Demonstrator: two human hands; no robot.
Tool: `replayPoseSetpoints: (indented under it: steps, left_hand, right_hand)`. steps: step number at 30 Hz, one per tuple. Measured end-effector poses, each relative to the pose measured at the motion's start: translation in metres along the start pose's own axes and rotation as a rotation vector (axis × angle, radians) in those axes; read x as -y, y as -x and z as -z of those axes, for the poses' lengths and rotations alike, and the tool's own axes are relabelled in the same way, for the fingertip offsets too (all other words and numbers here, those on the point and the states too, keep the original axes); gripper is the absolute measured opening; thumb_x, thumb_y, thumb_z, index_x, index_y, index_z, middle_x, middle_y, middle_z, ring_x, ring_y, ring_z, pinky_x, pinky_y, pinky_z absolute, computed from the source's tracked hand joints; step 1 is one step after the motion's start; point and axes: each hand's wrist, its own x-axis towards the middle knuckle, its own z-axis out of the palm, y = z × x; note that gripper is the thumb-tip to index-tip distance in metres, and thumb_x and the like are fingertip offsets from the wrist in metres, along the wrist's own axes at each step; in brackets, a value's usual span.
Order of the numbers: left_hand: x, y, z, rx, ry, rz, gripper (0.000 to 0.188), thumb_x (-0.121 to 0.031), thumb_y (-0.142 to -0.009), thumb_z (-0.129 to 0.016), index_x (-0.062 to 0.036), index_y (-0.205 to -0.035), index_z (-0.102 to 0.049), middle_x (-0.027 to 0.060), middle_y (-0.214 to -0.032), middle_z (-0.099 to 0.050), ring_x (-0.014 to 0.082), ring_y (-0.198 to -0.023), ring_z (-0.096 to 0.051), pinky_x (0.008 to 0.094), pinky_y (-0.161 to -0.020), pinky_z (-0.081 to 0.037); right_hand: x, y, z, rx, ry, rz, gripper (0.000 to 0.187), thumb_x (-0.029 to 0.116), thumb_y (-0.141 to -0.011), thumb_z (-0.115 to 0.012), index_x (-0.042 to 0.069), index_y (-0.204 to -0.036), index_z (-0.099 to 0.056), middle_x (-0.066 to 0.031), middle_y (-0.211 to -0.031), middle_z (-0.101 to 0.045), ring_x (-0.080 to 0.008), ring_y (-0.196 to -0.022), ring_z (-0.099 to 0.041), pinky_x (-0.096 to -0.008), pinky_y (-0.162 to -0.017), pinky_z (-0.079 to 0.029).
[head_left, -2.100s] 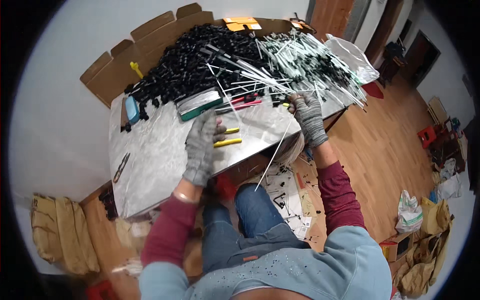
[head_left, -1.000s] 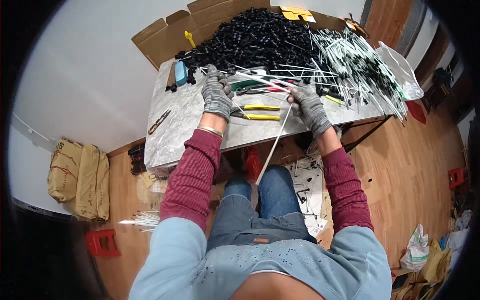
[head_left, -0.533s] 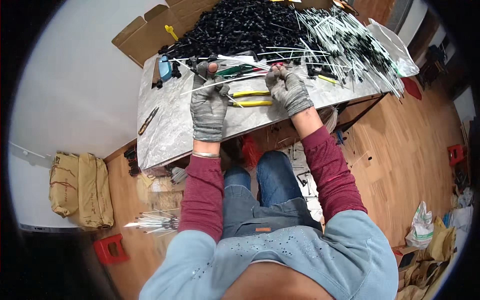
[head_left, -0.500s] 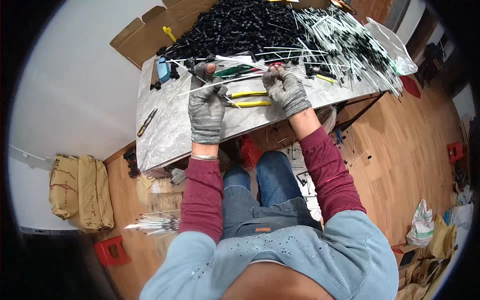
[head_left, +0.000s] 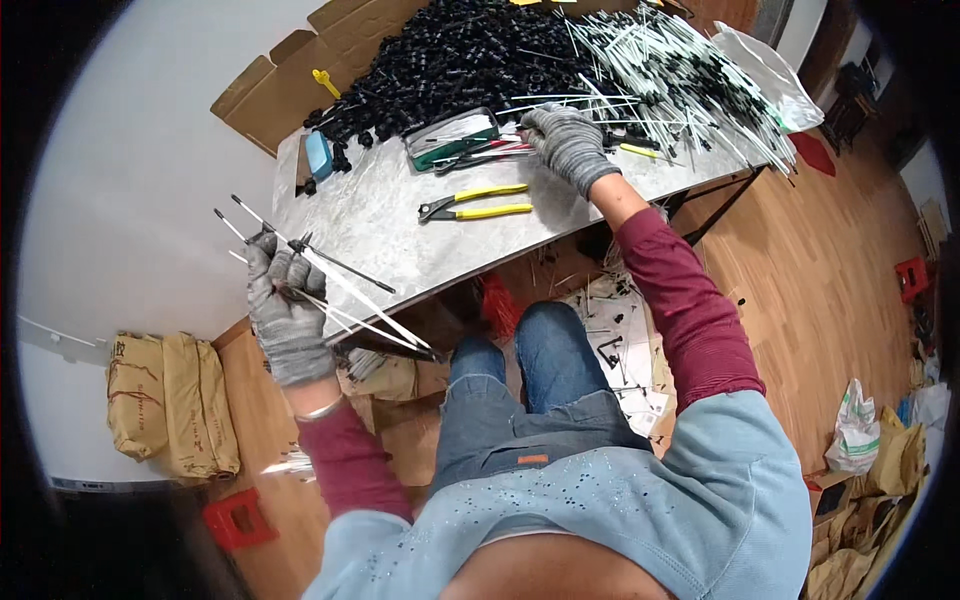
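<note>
My left hand [head_left: 285, 315], in a grey fingerless glove, is closed round several thin white rods with black joints and tips [head_left: 355, 290], off the table's left front corner. The rods point in different directions. At the table's middle, my gloved right hand [head_left: 568, 145] has its fingers curled downward beside a red-handled tool [head_left: 500, 152] and loose white rods. Its fingertips are hidden, so what it grips does not show. Pliers with yellow handles [head_left: 495, 210] lie on the tabletop between my hands. A green-edged tray [head_left: 455, 152] with white pieces is behind them.
A large heap of black fittings [head_left: 460, 65] covers the table's back against cardboard [head_left: 275, 95]. White rods with black ends [head_left: 680, 90] are piled at the right. Brown sacks [head_left: 170, 405] and a red stool [head_left: 238, 520] stand on the floor at left.
My left hand has swung left and down from the table's middle, carrying the rods past the table's edge. My right hand has shifted slightly, its fingers now turned down toward the table.
</note>
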Motion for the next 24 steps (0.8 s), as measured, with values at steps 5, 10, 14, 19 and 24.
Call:
replayPoseSetpoints:
  steps: [5, 10, 14, 19, 24]
  left_hand:
    - [0.019, 0.05, 0.0, -0.049, 0.06, 0.294, 0.031, -0.032, -0.084, -0.044, -0.0064, -0.1, -0.05, -0.007, -0.043, -0.028, 0.0031, -0.03, -0.021, 0.0184, -0.027, -0.019]
    - [0.067, 0.06, -0.012, -0.121, 0.132, 0.451, 0.03, -0.032, -0.083, -0.047, -0.0089, -0.101, -0.05, -0.0071, -0.043, -0.026, 0.0033, -0.029, -0.021, 0.0183, -0.027, -0.019]
    - [0.099, 0.027, -0.046, -0.076, -0.061, 0.352, 0.032, -0.034, -0.08, -0.051, -0.0092, -0.1, -0.049, -0.007, -0.045, -0.026, 0.0034, -0.032, -0.023, 0.0184, -0.03, -0.019]
    - [0.113, 0.006, -0.09, 0.04, -0.368, 0.159, 0.029, -0.034, -0.079, -0.052, -0.0068, -0.088, -0.052, -0.0068, -0.045, -0.026, 0.004, -0.034, -0.023, 0.0189, -0.032, -0.018]
    - [0.102, 0.06, -0.077, 0.08, -0.598, -0.013, 0.039, -0.042, -0.081, -0.045, -0.0037, -0.078, -0.054, -0.0062, -0.045, -0.029, 0.0027, -0.036, -0.025, 0.0185, -0.034, -0.02]
  right_hand:
    - [0.009, -0.029, -0.001, 0.34, 0.252, 0.039, 0.024, 0.032, -0.075, -0.051, 0.013, -0.087, -0.058, -0.0079, -0.085, -0.058, -0.028, -0.078, -0.055, -0.0367, -0.069, -0.043]
    - [0.01, -0.027, 0.037, 0.229, 0.096, -0.044, 0.023, 0.028, -0.075, -0.053, 0.009, -0.087, -0.058, -0.008, -0.077, -0.059, -0.0237, -0.072, -0.056, -0.0333, -0.065, -0.043]
    - [0.01, -0.009, 0.075, 0.123, -0.378, -0.068, 0.027, 0.029, -0.072, -0.057, 0.006, -0.084, -0.06, -0.0113, -0.076, -0.059, -0.0241, -0.068, -0.056, -0.0326, -0.062, -0.043]
    - [0.036, 0.048, 0.093, 0.187, -0.651, 0.003, 0.024, 0.025, -0.074, -0.057, 0.002, -0.08, -0.058, -0.0056, -0.063, -0.053, -0.0136, -0.057, -0.047, -0.0277, -0.056, -0.04]
    - [0.03, 0.064, 0.123, -0.286, -0.89, -0.212, 0.017, 0.019, -0.078, -0.054, 0.002, -0.081, -0.057, -0.0001, -0.061, -0.051, -0.0072, -0.051, -0.042, -0.0217, -0.047, -0.036]
